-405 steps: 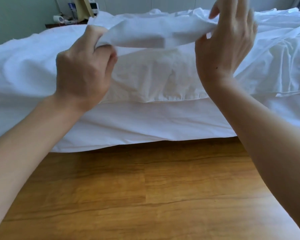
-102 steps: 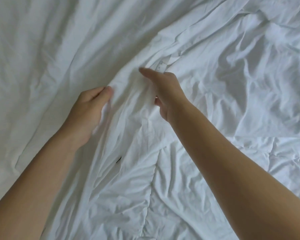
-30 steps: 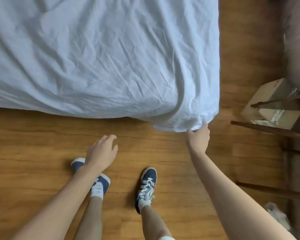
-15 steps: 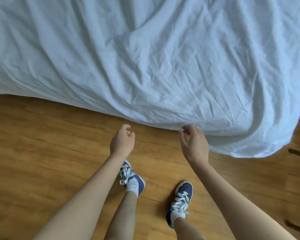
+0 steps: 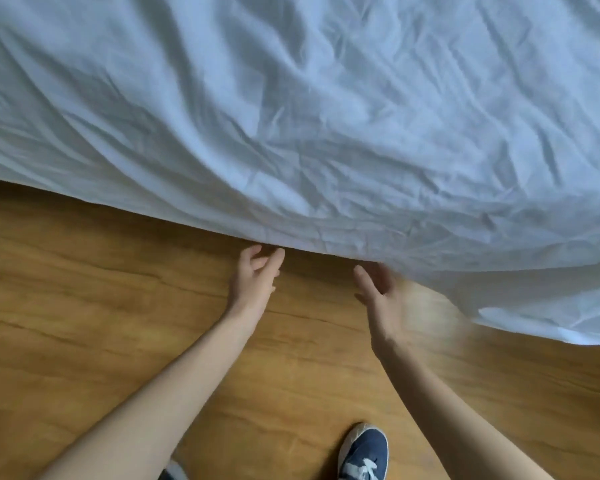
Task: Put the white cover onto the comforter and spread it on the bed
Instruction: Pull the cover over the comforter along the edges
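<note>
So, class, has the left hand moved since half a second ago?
Yes. The left hand has moved forward to the hanging edge of the white cover; earlier, floor showed between them.

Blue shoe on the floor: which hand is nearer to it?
Right. The right hand hangs above the blue shoe, at the cover's hem; the left hand is further left.

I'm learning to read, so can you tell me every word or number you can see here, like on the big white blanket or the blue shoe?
No words, numbers or signs can be read.
White cover: plain cloth, no print.
Blue shoe: no label shows.
Wooden floor: only grain.
</note>
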{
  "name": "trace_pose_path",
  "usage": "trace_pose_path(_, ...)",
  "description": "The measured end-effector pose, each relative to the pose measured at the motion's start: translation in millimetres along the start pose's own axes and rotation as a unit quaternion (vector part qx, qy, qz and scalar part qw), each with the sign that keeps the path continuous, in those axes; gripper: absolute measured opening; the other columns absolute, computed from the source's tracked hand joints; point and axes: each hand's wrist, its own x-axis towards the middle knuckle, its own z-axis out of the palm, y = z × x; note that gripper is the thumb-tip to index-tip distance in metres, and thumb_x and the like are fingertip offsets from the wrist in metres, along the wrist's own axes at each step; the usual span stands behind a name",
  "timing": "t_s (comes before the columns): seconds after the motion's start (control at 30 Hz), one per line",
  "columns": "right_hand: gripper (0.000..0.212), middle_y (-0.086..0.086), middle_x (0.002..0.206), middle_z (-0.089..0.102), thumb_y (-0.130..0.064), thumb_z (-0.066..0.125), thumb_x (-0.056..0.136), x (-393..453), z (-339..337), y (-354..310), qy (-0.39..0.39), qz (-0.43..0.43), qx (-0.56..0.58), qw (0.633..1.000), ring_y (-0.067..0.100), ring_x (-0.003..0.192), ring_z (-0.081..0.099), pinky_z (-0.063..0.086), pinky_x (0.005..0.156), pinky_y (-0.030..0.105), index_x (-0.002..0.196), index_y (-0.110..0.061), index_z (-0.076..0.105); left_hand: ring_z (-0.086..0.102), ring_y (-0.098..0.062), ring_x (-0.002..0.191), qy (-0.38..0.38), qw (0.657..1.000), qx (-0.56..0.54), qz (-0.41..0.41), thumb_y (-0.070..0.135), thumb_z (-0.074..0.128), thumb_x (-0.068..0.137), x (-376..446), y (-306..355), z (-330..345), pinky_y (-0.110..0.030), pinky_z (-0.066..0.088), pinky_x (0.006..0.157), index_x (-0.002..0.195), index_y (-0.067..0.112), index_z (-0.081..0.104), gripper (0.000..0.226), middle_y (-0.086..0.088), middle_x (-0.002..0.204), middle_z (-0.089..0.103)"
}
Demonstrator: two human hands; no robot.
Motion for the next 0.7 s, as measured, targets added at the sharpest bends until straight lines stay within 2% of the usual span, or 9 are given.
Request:
trace_pose_path(0.07, 0.058, -0.008, 0.116, 0.064, -0.054, 0.076, 0.071, 23.2, -2.7, 36.1, 0.024, -0.043, 0.080, 0.996, 0.010, 0.112, 0.060, 0.047, 0.102, 0.046, 0.119, -0.027, 0.057, 0.060, -0.010, 0.109, -0.073, 0.996, -0.040, 0.020, 0.036, 0.063, 0.091, 20.3, -33.2, 24.4, -0.032, 0.052, 0.093, 0.147, 0.020, 0.031, 0.067, 0.006, 0.119, 0.060)
trace_pose_path(0.17, 0.095, -0.001, 0.126, 0.064, -0.066, 0.082, 0.052, 51.8, 3.4, 50.6, 0.011, -0.082, 0.197, 0.977, 0.014, 0.119, 0.058, 0.042, 0.107, 0.044, 0.129, -0.019, 0.053, 0.058, -0.011, 0.115, -0.110, 0.988, -0.057, 0.087, 0.036, 0.066, 0.087, 40.2, -52.3, 38.2, -0.029, 0.052, 0.092, 0.150, 0.023, 0.023, 0.077, 0.001, 0.132, 0.056)
trace_pose_path(0.27, 0.071, -0.003, 0.131, 0.061, -0.047, 0.073, 0.073, 65.0, 11.0, 66.0, -0.031, -0.143, 0.261, 0.954, 0.013, 0.122, 0.057, 0.039, 0.108, 0.041, 0.135, -0.022, 0.048, 0.060, -0.011, 0.113, -0.135, 0.975, -0.040, 0.169, 0.041, 0.067, 0.079, 55.8, -72.6, 41.8, -0.027, 0.053, 0.087, 0.149, 0.028, 0.022, 0.085, 0.001, 0.132, 0.056)
trace_pose_path(0.33, 0.071, -0.001, 0.134, 0.059, -0.037, 0.072, 0.079, 68.8, 11.4, 73.7, -0.064, -0.161, 0.309, 0.935, 0.015, 0.121, 0.058, 0.044, 0.102, 0.037, 0.141, -0.016, 0.044, 0.062, -0.008, 0.110, -0.150, 0.963, -0.030, 0.220, 0.040, 0.069, 0.081, 60.3, -75.6, 39.2, -0.028, 0.054, 0.087, 0.146, 0.030, 0.027, 0.078, 0.005, 0.131, 0.056)
trace_pose_path(0.4, 0.077, 0.003, 0.134, 0.059, -0.040, 0.080, 0.070, 65.5, 6.1, 76.6, -0.079, -0.169, 0.381, 0.906, 0.016, 0.120, 0.059, 0.049, 0.099, 0.034, 0.134, -0.013, 0.047, 0.063, -0.001, 0.103, -0.109, 0.947, 0.021, 0.300, 0.033, 0.071, 0.084, 62.4, -73.3, 32.5, -0.021, 0.052, 0.086, 0.139, 0.028, 0.037, 0.065, 0.012, 0.128, 0.055)
trace_pose_path(0.5, 0.038, 0.008, 0.127, 0.057, -0.035, 0.071, 0.080, 56.2, 2.7, 75.7, -0.029, -0.156, 0.448, 0.880, 0.018, 0.113, 0.062, 0.049, 0.099, 0.035, 0.107, -0.017, 0.052, 0.059, 0.000, 0.104, 0.011, 0.898, 0.102, 0.429, 0.027, 0.074, 0.082, 58.3, -75.9, 15.3, -0.014, 0.048, 0.079, 0.125, 0.027, 0.040, 0.055, 0.017, 0.123, 0.053)
trace_pose_path(0.57, 0.034, 0.008, 0.128, 0.054, -0.032, 0.063, 0.084, 46.9, -2.0, 72.0, 0.004, -0.159, 0.483, 0.861, 0.019, 0.113, 0.058, 0.047, 0.100, 0.035, 0.112, -0.016, 0.051, 0.057, -0.006, 0.107, 0.067, 0.823, 0.196, 0.528, 0.024, 0.073, 0.081, 58.7, -83.2, 3.0, -0.023, 0.050, 0.084, 0.127, 0.020, 0.043, 0.055, 0.007, 0.125, 0.054)
trace_pose_path(0.63, 0.049, 0.006, 0.134, 0.053, -0.034, 0.063, 0.083, 36.1, -9.2, 64.7, 0.006, -0.177, 0.515, 0.839, 0.019, 0.120, 0.053, 0.044, 0.102, 0.034, 0.127, -0.018, 0.050, 0.053, -0.020, 0.112, 0.114, 0.687, 0.314, 0.645, 0.022, 0.072, 0.079, 64.0, -86.0, -8.4, -0.030, 0.047, 0.092, 0.129, 0.009, 0.044, 0.058, -0.010, 0.126, 0.053)
trace_pose_path(0.7, 0.055, 0.002, 0.136, 0.057, -0.038, 0.062, 0.079, 27.4, -16.2, 54.2, -0.008, -0.200, 0.510, 0.836, 0.016, 0.125, 0.054, 0.040, 0.107, 0.034, 0.130, -0.021, 0.052, 0.045, -0.030, 0.121, 0.127, 0.553, 0.381, 0.730, 0.021, 0.070, 0.080, 69.4, -80.6, -14.0, -0.032, 0.034, 0.106, 0.132, 0.008, 0.041, 0.060, -0.018, 0.132, 0.045)
